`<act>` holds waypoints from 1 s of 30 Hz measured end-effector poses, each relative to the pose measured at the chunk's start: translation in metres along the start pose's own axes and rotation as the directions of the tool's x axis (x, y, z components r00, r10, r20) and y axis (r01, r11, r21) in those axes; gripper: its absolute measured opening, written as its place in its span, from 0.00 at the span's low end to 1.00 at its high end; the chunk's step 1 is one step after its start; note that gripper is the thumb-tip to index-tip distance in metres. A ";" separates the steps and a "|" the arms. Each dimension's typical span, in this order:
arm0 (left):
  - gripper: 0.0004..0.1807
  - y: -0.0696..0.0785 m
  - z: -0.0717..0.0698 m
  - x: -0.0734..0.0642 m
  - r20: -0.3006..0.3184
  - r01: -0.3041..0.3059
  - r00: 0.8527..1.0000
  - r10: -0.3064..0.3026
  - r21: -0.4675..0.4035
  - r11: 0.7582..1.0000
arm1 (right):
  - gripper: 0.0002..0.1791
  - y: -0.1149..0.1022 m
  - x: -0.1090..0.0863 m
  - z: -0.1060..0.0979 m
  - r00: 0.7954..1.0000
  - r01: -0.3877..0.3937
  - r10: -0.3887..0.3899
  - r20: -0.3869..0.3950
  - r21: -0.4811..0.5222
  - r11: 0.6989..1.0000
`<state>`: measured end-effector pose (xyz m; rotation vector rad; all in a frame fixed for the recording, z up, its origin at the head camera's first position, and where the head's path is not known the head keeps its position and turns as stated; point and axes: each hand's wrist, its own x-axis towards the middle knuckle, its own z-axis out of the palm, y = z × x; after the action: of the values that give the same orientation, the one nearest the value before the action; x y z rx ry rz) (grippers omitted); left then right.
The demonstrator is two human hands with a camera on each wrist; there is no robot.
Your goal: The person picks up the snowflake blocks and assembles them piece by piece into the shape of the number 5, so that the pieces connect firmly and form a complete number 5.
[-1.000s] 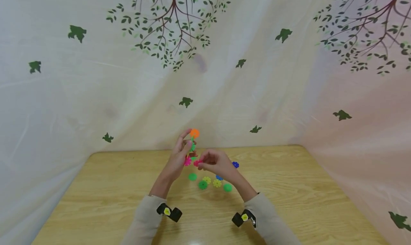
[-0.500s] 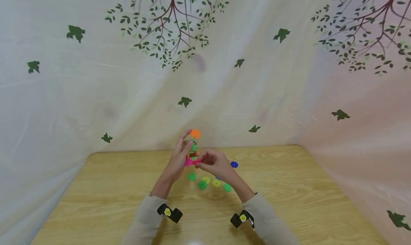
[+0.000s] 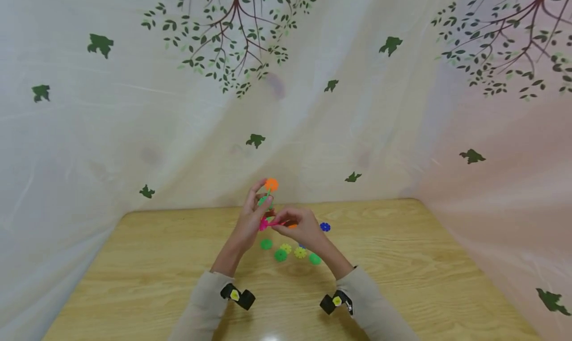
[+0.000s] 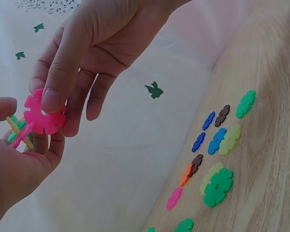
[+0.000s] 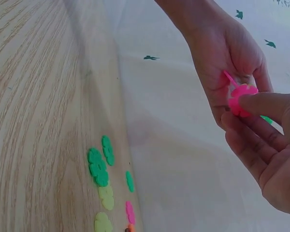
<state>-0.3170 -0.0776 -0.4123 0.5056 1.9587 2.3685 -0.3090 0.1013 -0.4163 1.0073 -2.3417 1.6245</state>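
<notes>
My left hand [image 3: 241, 227] is raised over the table's far side and holds a chain of joined plastic flower discs. An orange disc [image 3: 271, 184] tops the chain, with green and yellow pieces below, partly hidden by the fingers. At its near end a pink disc [image 3: 263, 224] sticks out. Between thumb and fingers, my right hand [image 3: 304, 228] pinches another pink flower disc [image 4: 38, 116]. In the left wrist view that disc faces the camera, its notched rim right at the edge-on pink piece [image 4: 20, 137] by the left palm.
Loose flower discs lie on the wooden table [image 3: 156, 261] below the hands: green [image 3: 280, 254], yellow [image 3: 300, 252], dark blue [image 3: 324, 227], brown [image 4: 222, 116], orange [image 4: 185, 175] and pink [image 4: 174, 198]. A pale printed curtain [image 3: 201, 147] hangs behind the table edge.
My right hand has brought its pink disc left, up to the pink one on the chain. The chain's green disc has turned to face the camera more. My left hand stays nearly in place.
</notes>
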 end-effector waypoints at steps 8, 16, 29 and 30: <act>0.29 0.002 0.000 -0.003 -0.007 -0.028 1.000 0.028 0.004 1.000 | 0.03 -0.002 -0.001 0.002 0.999 0.025 -0.025 -0.023 -0.001 1.000; 0.28 0.002 0.005 -0.004 -0.017 -0.079 0.997 0.078 -0.014 0.997 | 0.03 -0.002 -0.003 0.004 0.994 0.090 -0.089 -0.069 0.001 0.996; 0.27 0.005 0.012 -0.006 -0.031 -0.069 0.997 0.070 0.008 0.998 | 0.04 -0.004 -0.003 0.005 0.974 0.194 -0.200 -0.105 -0.064 0.979; 0.27 0.005 0.013 -0.007 -0.032 -0.065 0.997 0.065 0.011 0.998 | 0.03 -0.004 -0.003 0.005 0.974 0.195 -0.201 -0.107 -0.063 0.979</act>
<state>-0.3063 -0.0677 -0.4071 0.5433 1.9985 2.4218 -0.3030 0.0977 -0.4169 1.0701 -2.1249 1.4967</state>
